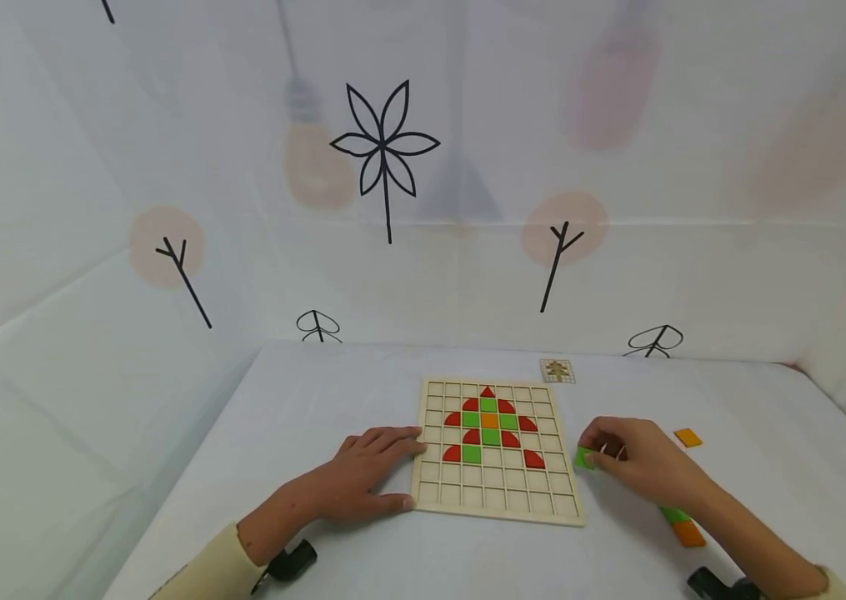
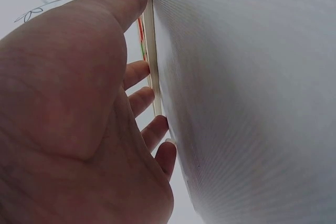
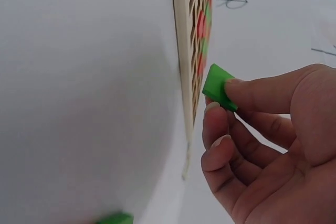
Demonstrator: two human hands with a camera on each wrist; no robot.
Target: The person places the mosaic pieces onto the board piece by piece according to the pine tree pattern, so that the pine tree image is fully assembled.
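A pale wooden grid board lies on the white table, with red, green and orange tiles set in its cells in a tree-like shape. Along its left edge rests my left hand, fingers spread and fingertips at the frame. The left wrist view shows the thumb and fingertips against the board's side. My right hand is just beyond the board's right edge, pinching a green square tile between thumb and fingers. In the fourth tile row, a green tile sits beside a red quarter-round; a red quarter-round stands apart farther right.
An orange tile lies right of my right hand. Another orange tile and a green tile lie by my right forearm, which partly covers them. A small pattern card is behind the board. White printed cloth rises behind the table.
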